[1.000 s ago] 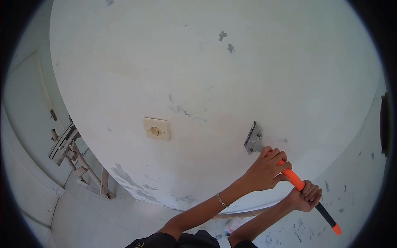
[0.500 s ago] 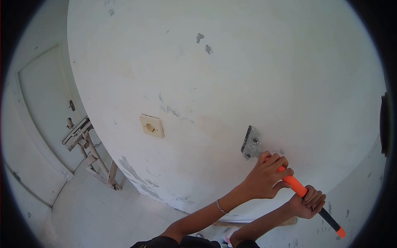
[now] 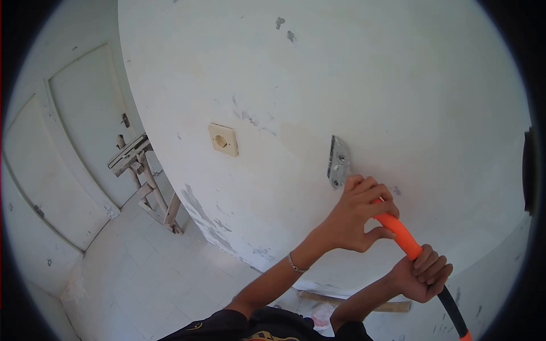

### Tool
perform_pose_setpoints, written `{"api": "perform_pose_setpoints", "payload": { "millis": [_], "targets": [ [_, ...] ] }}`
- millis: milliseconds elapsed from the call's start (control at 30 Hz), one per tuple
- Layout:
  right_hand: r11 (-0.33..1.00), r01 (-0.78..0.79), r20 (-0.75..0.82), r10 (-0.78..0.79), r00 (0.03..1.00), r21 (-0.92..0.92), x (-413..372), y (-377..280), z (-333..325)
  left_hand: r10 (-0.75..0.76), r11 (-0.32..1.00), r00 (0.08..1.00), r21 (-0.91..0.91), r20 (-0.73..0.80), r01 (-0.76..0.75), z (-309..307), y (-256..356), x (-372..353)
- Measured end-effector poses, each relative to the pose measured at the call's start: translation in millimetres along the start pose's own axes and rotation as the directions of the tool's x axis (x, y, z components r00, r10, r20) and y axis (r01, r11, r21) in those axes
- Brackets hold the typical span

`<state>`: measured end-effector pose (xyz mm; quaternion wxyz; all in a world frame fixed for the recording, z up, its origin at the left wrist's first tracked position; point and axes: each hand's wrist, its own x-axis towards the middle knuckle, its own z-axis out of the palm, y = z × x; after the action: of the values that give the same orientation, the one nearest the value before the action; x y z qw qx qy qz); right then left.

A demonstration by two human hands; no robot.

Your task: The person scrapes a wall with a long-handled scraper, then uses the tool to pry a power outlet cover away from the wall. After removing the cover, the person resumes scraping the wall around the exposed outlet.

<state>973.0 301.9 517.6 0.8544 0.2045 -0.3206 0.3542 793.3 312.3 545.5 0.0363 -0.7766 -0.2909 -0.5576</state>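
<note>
A long-handled wall scraper (image 3: 404, 234) with an orange and black grip is held slantwise against the pale wall (image 3: 318, 85). Its grey metal head (image 3: 339, 163) lies at the wall surface, blade edge facing left. My left hand (image 3: 367, 213), a bracelet on its wrist, is closed around the upper handle just behind the head. Lower down, my right hand (image 3: 424, 274) wraps the handle where orange turns to black. The handle's far end runs toward the bottom right edge of the view.
A cream wall socket (image 3: 223, 140) sits left of the blade. Grey bare patches (image 3: 207, 219) mark the lower wall. A wooden stand (image 3: 151, 184) is at the left by a door (image 3: 85, 91). A wooden strip (image 3: 352, 302) and a pinkish container (image 3: 322, 314) are on the floor below.
My view has tilted downward, so the wall and socket sit higher. Against the wall, the scraper head has shifted slightly left toward the socket. Both hands keep their hold on it.
</note>
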Motion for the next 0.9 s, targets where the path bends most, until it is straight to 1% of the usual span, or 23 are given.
{"api": "perform_pose_setpoints", "payload": {
  "millis": [33,67,133,167,200,267,300,333,400,433,500,533,600,633,667,700,733,767,833,867,900],
  "targets": [
    [0.998,0.015,0.072,-0.020,0.997,0.069,4.2,-4.1,1.2,0.018,1.000,1.000,-0.015,0.006,-0.018,9.6,6.9,1.8],
    [0.997,0.012,0.076,-0.018,0.997,0.076,2.5,0.6,-0.8,0.021,1.000,1.000,-0.009,0.000,-0.021,6.3,3.1,0.3],
    [0.994,-0.068,0.096,0.060,0.994,0.083,-5.6,15.9,-2.6,-0.006,0.999,1.000,0.036,-0.019,0.006,-7.9,-7.4,-6.0],
    [0.992,-0.123,0.103,0.119,0.988,0.039,-8.6,23.9,0.2,-0.067,0.995,0.998,0.077,0.010,0.066,-20.8,-10.9,-7.1],
    [0.991,-0.126,0.106,0.121,0.987,0.041,-6.3,19.2,-1.6,-0.068,0.995,0.998,0.079,0.007,0.067,-17.5,-8.2,-6.8],
    [0.992,-0.109,0.083,0.104,0.991,0.068,1.8,9.3,-6.2,-0.056,0.998,0.998,0.035,0.009,0.056,-9.1,-2.9,-1.9],
    [0.998,-0.040,0.057,0.038,0.998,0.047,2.7,1.4,-7.5,0.011,0.999,1.000,0.033,-0.005,-0.011,2.6,1.7,-0.1],
    [0.997,0.021,0.035,-0.023,0.999,0.071,2.1,0.5,-3.3,0.016,0.999,1.000,0.044,-0.012,-0.015,-1.7,0.0,0.6],
    [0.998,-0.013,0.062,0.010,0.998,0.057,-8.0,13.7,-3.0,0.003,0.999,1.000,0.037,0.004,-0.003,-7.3,-2.2,-4.4],
    [0.999,-0.016,0.063,0.013,0.998,0.051,-9.5,17.7,-2.0,-0.043,0.998,0.999,0.051,0.021,0.042,-20.8,-9.4,-7.2],
    [0.991,-0.134,0.127,0.134,0.983,-0.013,-12.4,22.4,0.0,-0.056,0.997,0.998,0.047,0.022,0.055,-20.9,-7.9,-4.9],
    [0.990,-0.138,0.125,0.138,0.983,-0.011,-10.4,16.1,-1.3,-0.061,0.997,0.998,0.054,0.021,0.060,-22.6,-6.2,-4.7],
    [0.998,-0.029,0.107,0.022,0.994,0.064,-5.0,2.5,-3.1,-0.031,0.999,0.999,0.044,0.011,0.030,-11.3,-2.0,-5.3],
    [0.998,0.021,0.089,-0.026,0.996,0.067,-8.4,4.3,-2.3,-0.019,1.000,1.000,0.025,0.023,0.018,-10.2,-2.5,-5.6],
    [0.998,0.017,0.093,-0.023,0.995,0.064,-12.1,11.6,-2.1,-0.013,1.000,0.999,-0.001,0.032,0.013,-7.9,-2.0,-6.7],
    [0.997,-0.036,0.101,0.030,0.994,0.061,-17.1,20.1,-3.6,-0.026,0.999,1.000,0.033,0.017,0.025,-16.9,-8.8,-9.6],
    [0.994,-0.088,0.104,0.081,0.991,0.060,-19.4,23.8,-5.1,-0.034,0.999,0.999,0.026,0.016,0.033,-16.8,-9.5,-8.7],
    [0.994,-0.112,0.109,0.109,0.988,0.014,-16.1,20.5,-6.4,-0.043,0.998,0.999,0.043,0.017,0.042,-17.1,-9.6,-7.7],
    [0.994,-0.102,0.091,0.099,0.991,0.037,-6.7,8.0,-9.9,-0.051,0.996,0.999,0.078,0.010,0.050,-12.1,-3.3,-5.2],
    [0.995,-0.083,0.069,0.078,0.995,0.063,-3.8,3.1,-11.4,-0.044,0.995,0.999,0.091,0.014,0.043,-5.5,-0.6,-5.5],
    [0.995,-0.039,0.085,0.032,0.996,0.092,-2.0,-1.3,-14.4,-0.022,0.998,0.999,0.064,0.027,0.020,1.9,1.2,-5.6]
  ]
}}
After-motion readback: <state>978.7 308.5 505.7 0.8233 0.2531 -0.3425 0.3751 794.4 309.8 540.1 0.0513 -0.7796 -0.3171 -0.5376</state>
